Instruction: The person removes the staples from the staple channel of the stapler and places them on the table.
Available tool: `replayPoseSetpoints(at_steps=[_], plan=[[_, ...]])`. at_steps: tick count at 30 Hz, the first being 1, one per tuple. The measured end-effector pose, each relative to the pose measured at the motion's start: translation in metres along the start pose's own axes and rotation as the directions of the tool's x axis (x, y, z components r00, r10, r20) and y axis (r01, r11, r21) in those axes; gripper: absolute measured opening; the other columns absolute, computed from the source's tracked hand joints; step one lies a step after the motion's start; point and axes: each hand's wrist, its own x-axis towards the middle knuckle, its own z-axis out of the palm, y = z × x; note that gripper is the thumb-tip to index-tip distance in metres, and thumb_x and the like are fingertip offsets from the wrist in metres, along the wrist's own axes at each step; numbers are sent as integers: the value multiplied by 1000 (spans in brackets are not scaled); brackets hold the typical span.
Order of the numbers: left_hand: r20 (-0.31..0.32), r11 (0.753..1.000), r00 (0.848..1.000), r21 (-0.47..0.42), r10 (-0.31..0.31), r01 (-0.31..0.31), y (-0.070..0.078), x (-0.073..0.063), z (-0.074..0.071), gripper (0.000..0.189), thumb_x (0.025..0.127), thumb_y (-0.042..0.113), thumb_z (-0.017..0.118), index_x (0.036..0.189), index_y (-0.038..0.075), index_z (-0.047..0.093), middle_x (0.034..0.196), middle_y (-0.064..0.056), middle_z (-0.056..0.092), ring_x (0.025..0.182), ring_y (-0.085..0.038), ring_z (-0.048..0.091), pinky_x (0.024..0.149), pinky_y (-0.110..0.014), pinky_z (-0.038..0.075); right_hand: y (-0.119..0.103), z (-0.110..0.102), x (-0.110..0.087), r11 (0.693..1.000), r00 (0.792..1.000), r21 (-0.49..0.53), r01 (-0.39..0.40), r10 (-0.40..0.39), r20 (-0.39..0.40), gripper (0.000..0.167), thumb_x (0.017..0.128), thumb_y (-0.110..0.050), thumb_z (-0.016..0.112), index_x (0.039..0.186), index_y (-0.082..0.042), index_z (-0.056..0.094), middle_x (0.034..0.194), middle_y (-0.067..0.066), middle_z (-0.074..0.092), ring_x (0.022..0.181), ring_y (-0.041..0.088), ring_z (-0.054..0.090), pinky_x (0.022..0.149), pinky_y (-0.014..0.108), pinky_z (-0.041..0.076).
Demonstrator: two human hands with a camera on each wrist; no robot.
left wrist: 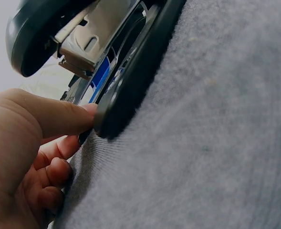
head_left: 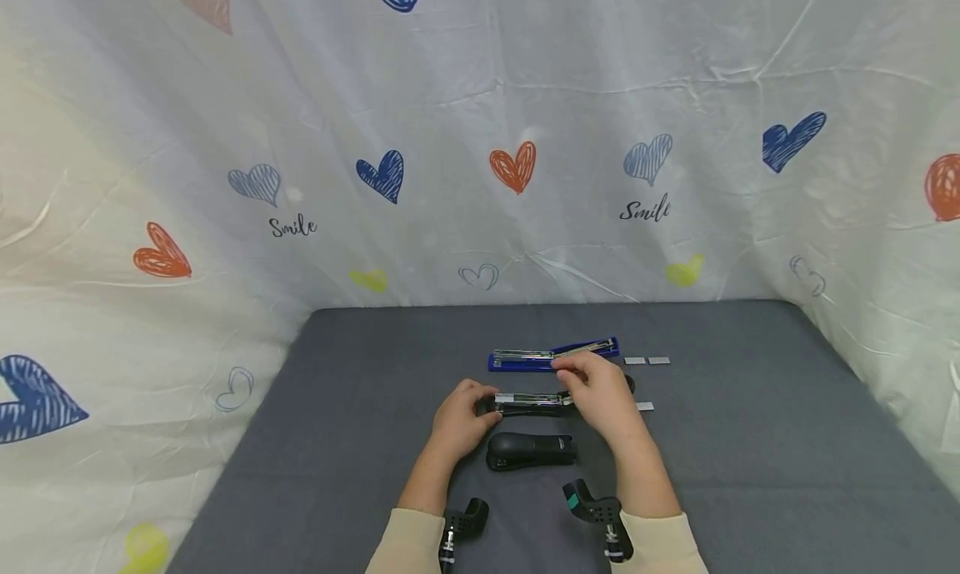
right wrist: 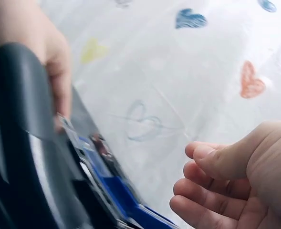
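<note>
In the head view, a black stapler (head_left: 534, 410) lies opened out, its metal staple channel facing up and a silvery staple strip (head_left: 506, 399) at the channel's left end. My left hand (head_left: 456, 420) grips that left end between thumb and fingers. Above the stapler's right part is my right hand (head_left: 606, 397), fingers loosely bent. Nothing shows between its thumb and fingers (right wrist: 197, 191) in the right wrist view. Just behind lies a blue stapler (head_left: 517, 367), also opened out, partly overlapped by the right fingertips. A second black stapler (head_left: 531, 452), folded closed, sits nearer me.
Two staple strips (head_left: 647, 361) lie right of the blue stapler, and another strip (head_left: 645, 406) is beside my right wrist. A grey cloth (head_left: 360, 441) covers the table. White curtain (head_left: 450, 107) printed with hearts hangs behind and at both sides.
</note>
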Motion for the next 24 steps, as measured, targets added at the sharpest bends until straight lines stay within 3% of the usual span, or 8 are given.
replayPoseSetpoints(at_steps=[5, 13, 19, 24], plan=[[-11, 1000, 1000, 9, 16, -16, 0, 0, 1, 32, 86, 17, 84, 117, 14, 77, 101, 5, 59, 77, -11, 50, 69, -31, 42, -6, 21, 0, 998, 997, -56, 7, -2, 78, 18, 100, -12, 68, 115, -9, 77, 110, 4, 69, 93, 21, 66, 78, 42, 55], [-6, 1000, 1000, -3, 29, -29, 4, 1, 4, 32, 86, 18, 84, 117, 14, 77, 100, 5, 60, 76, -11, 49, 68, -30, 41, -5, 44, -3, 982, 974, -175, 75, -34, 223, 17, 97, -10, 71, 111, -5, 79, 98, 3, 65, 89, 20, 63, 80, 43, 54], [-15, 1000, 1000, -8, 20, -21, 1, 0, 2, 32, 86, 17, 84, 117, 14, 77, 101, 5, 60, 75, -11, 48, 67, -31, 41, -7, 61, -3, 953, 971, -278, 123, -58, 231, 19, 96, -12, 73, 111, -2, 78, 91, 4, 58, 76, 16, 53, 72, 39, 50], [-11, 1000, 1000, -2, 15, -15, -2, -1, 0, 32, 87, 18, 83, 118, 15, 77, 102, 5, 60, 75, -11, 48, 68, -31, 41, -6, 68, -2, 966, 982, -246, 78, -32, 187, 15, 95, -12, 74, 107, -4, 78, 89, 2, 57, 75, 15, 52, 70, 38, 48]])
